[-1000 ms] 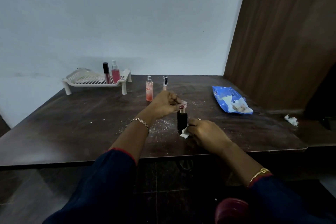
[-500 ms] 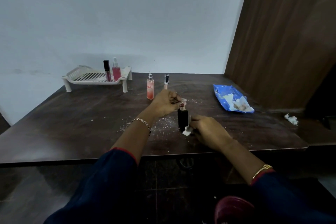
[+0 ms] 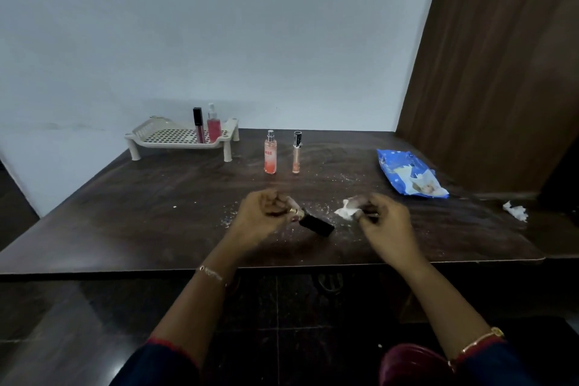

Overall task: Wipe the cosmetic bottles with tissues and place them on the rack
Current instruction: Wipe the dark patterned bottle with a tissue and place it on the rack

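My left hand (image 3: 258, 216) grips the gold-capped top of a small black bottle (image 3: 316, 225), which is tilted with its base pointing right, just above the dark table (image 3: 125, 213). To its right my right hand (image 3: 383, 222) pinches a crumpled white tissue (image 3: 346, 211), a short gap away from the bottle. A peach spray bottle (image 3: 270, 153) and a slim tube with a black cap (image 3: 296, 152) stand upright mid-table. On the white perforated rack (image 3: 175, 138) at the back left stand a dark lip-gloss tube (image 3: 198, 125) and a pink spray bottle (image 3: 213, 125).
A blue tissue pack (image 3: 407, 175) lies open at the right. A used crumpled tissue (image 3: 515, 211) sits near the right edge. White crumbs are scattered around the hands. A brown wooden panel (image 3: 488, 72) rises at the right, with a white wall behind the table.
The black bottle stood upright on the table; my left hand has lifted and tilted it sideways. My right hand has pulled the tissue away from the bottle's base to the right.
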Tool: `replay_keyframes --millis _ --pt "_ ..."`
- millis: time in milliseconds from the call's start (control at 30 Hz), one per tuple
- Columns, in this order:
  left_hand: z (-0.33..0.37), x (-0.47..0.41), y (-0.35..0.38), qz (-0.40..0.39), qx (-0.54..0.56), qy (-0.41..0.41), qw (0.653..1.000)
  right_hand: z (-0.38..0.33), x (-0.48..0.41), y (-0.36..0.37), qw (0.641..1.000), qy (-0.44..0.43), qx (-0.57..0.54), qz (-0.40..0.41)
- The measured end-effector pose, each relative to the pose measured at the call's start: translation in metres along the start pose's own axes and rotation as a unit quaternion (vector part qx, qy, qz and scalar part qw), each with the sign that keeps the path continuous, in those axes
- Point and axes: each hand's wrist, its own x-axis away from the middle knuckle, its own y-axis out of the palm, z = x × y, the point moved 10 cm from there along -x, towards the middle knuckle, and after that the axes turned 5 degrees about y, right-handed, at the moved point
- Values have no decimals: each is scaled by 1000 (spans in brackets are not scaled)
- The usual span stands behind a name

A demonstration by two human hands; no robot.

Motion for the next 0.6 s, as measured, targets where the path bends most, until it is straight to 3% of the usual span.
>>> replay_keyframes --millis 100,267,433,600 --pt "-11 23 -3 7 -17 -1 1000 16 11 -5 993 75 -85 42" --pt "-11 42 -1 35 -100 22 994 4 15 11 988 70 -137 17" --pt "-12 44 -2 47 -203 28 978 -33 14 38 995 -39 -68 -54" --pt "-5 41 -2 58 -389 28 919 -58 20 67 985 -117 48 -119"
